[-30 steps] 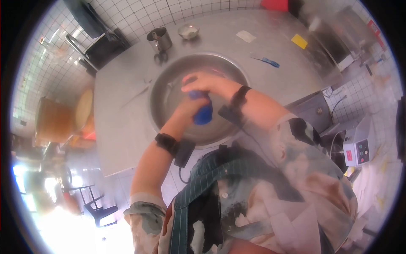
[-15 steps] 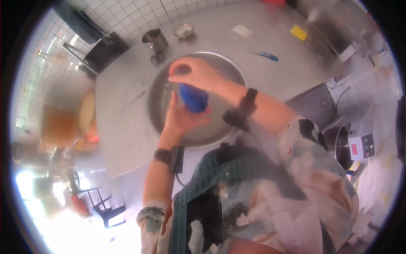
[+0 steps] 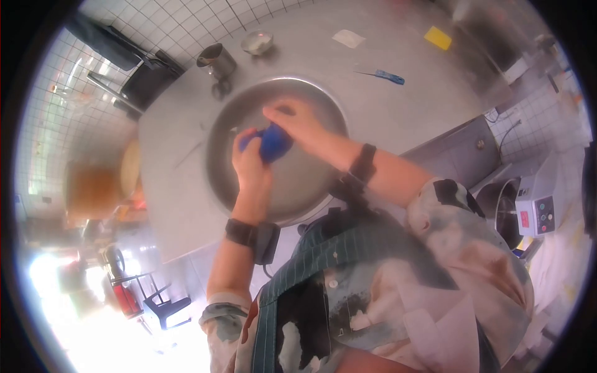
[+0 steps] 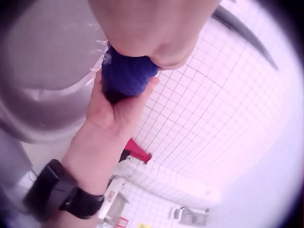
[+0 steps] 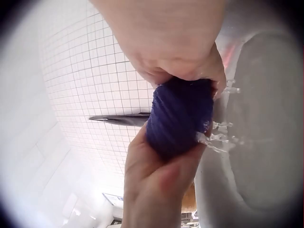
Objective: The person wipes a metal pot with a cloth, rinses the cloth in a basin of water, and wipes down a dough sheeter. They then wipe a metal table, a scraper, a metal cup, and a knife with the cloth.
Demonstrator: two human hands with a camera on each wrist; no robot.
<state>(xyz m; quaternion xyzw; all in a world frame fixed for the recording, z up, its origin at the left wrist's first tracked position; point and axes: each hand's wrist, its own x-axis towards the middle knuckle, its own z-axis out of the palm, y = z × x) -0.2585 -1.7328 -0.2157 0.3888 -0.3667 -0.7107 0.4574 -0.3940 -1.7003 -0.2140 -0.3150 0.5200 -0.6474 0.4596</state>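
Note:
Above a wide metal basin [image 3: 221, 180] both hands hold a bunched, twisted blue cloth [image 3: 275, 144]. My left hand [image 3: 252, 166] curls its fingers and thumb round the cloth's left end. At the other end, my right hand [image 3: 301, 127] grips it. From the right wrist view, tight folds run across the wet cloth [image 5: 180, 116] between the two hands, and water [image 5: 216, 137] streams off it. In the left wrist view the cloth [image 4: 128, 76] sits between the left hand [image 4: 154, 28] above and the right hand [image 4: 114, 109] below.
On the metal table [image 3: 168, 161], a steel cup [image 3: 216, 60], scissors [image 3: 221, 89] and a small bowl [image 3: 257, 42] stand behind the basin. A blue-handled tool [image 3: 388, 76], a white piece [image 3: 349, 38] and a yellow card [image 3: 438, 38] lie at the back right. A machine [image 3: 536, 205] stands at right.
Half a second ago the left hand was spread below the cloth while the right held it; now the left grips it again. The cloth is more bunched, and the head view has shifted.

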